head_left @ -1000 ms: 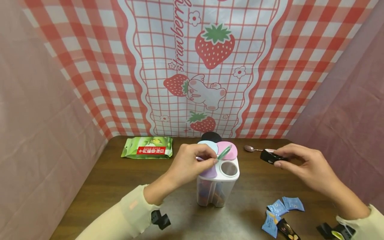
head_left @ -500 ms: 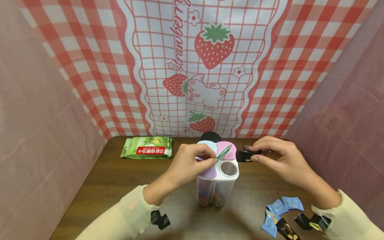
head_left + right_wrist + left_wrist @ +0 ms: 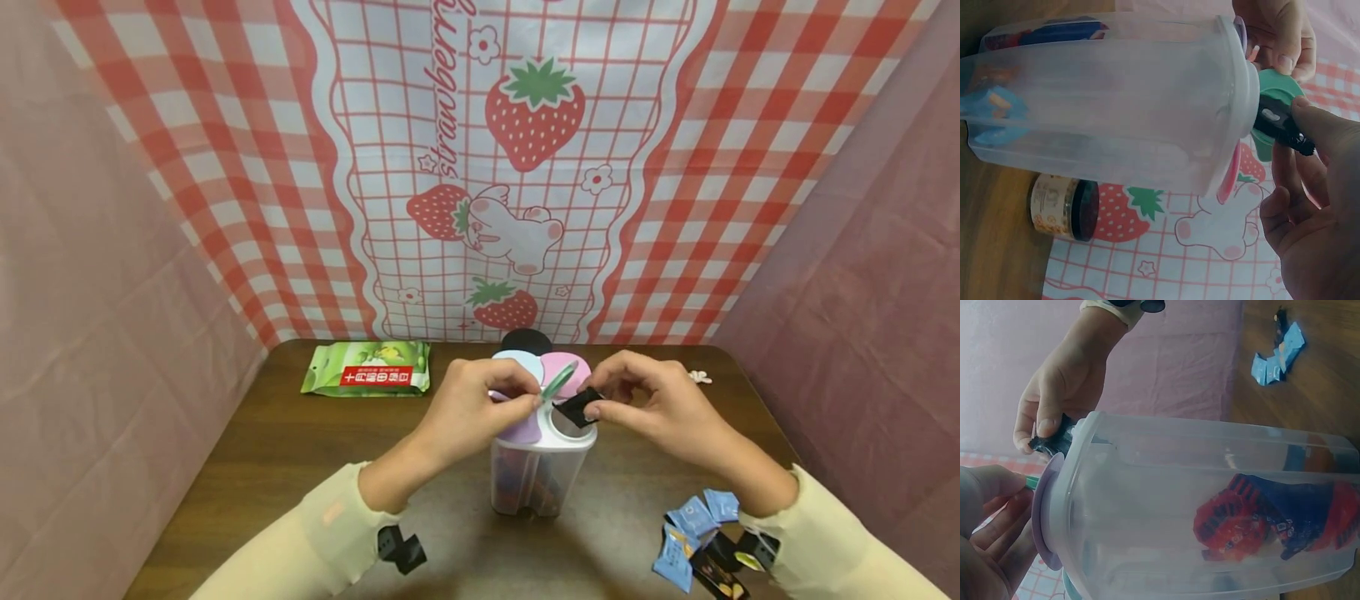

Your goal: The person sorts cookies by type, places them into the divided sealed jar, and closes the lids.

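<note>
A clear container with a white top and several coloured lids stands mid-table. My left hand pinches the green lid, holding it tilted up from a round opening. In my right hand, thumb and fingers grip a small black wrapped packet right at that opening. The right wrist view puts the packet in front of the green lid. Purple, blue and pink lids lie down. Red-and-blue packets show inside through the wall, as does a light-blue one.
Behind the container is a jar with a black lid. A green bag lies at the back left. Blue packets and another black packet lie front right, near my right sleeve. A white flower-shaped end shows behind my right hand.
My right hand has moved left with the black packet, from beside the spoon to the container's opening. The spoon's bowl is now hidden. My left hand stays on the green lid.
</note>
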`<state>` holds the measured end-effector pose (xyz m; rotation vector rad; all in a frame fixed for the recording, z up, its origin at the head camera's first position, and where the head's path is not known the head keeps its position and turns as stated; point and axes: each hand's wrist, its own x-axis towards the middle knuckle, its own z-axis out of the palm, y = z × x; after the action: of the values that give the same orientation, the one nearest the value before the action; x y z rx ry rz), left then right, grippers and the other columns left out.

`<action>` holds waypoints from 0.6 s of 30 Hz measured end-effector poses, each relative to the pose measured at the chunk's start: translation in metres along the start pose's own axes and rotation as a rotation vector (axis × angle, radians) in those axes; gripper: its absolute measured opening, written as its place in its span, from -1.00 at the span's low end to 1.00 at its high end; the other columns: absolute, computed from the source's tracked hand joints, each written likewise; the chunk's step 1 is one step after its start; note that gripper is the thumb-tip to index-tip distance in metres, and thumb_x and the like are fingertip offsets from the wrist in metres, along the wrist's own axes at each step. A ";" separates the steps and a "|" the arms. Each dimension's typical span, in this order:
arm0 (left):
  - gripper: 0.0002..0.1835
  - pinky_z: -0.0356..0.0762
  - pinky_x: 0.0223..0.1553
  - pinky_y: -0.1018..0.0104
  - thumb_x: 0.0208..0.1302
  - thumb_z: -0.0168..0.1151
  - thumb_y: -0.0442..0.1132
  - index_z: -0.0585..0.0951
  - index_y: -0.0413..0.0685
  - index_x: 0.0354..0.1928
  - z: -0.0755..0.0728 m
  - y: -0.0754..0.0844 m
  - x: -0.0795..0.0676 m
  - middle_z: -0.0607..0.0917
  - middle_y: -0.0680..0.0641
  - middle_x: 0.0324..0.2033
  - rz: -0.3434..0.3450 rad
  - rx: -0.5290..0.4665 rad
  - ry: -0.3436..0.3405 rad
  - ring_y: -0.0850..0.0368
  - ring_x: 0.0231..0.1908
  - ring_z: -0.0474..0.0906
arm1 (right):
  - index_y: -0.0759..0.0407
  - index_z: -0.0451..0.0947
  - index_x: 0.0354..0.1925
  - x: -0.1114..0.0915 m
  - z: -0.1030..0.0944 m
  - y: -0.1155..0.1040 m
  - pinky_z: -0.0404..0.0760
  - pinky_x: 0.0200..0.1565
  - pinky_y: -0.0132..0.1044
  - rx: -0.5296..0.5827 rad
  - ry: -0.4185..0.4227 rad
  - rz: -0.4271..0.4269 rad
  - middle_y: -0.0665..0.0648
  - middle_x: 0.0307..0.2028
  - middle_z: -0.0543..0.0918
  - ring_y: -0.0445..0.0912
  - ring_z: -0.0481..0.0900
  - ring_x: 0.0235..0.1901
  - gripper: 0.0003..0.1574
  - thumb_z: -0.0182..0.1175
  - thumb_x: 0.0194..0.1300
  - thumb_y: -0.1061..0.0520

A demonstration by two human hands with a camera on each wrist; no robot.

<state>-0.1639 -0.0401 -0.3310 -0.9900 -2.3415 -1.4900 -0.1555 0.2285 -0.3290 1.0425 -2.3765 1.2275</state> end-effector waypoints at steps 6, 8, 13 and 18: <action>-0.94 0.72 -0.26 0.41 0.20 0.43 -0.36 0.77 -0.04 -0.33 0.000 0.000 0.000 0.80 0.08 -0.39 0.012 0.011 0.006 0.37 -0.35 0.70 | -0.07 0.68 -0.13 0.003 0.005 0.003 0.53 -0.42 -0.38 -0.029 -0.020 -0.068 -0.12 -0.23 0.70 -0.26 0.54 -0.37 -0.60 0.50 0.14 0.33; -0.94 0.72 -0.26 0.43 0.20 0.43 -0.36 0.77 -0.04 -0.33 0.000 0.000 0.000 0.80 0.08 -0.39 0.013 0.013 0.009 0.37 -0.36 0.70 | -0.08 0.68 -0.12 0.002 0.006 0.004 0.52 -0.40 -0.36 -0.045 -0.019 -0.080 -0.13 -0.22 0.70 -0.26 0.53 -0.34 -0.60 0.50 0.15 0.33; -0.93 0.71 -0.27 0.45 0.20 0.44 -0.36 0.77 -0.03 -0.33 0.000 0.000 0.000 0.80 0.08 -0.39 0.014 0.019 0.013 0.37 -0.36 0.70 | -0.01 0.73 -0.09 0.001 0.009 0.007 0.61 -0.33 -0.43 -0.020 -0.009 -0.143 -0.08 -0.18 0.73 -0.24 0.60 -0.27 -0.56 0.48 0.12 0.40; -0.92 0.71 -0.27 0.45 0.20 0.44 -0.36 0.77 0.01 -0.34 0.001 0.000 0.000 0.79 0.07 -0.39 0.017 0.035 0.016 0.38 -0.35 0.69 | 0.09 0.76 -0.09 0.001 0.017 0.009 0.58 -0.28 -0.46 0.001 -0.008 -0.277 -0.01 -0.17 0.75 -0.19 0.63 -0.25 -0.51 0.50 0.02 0.46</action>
<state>-0.1640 -0.0389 -0.3317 -0.9826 -2.3339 -1.4402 -0.1614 0.2184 -0.3439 1.3250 -2.1460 1.1252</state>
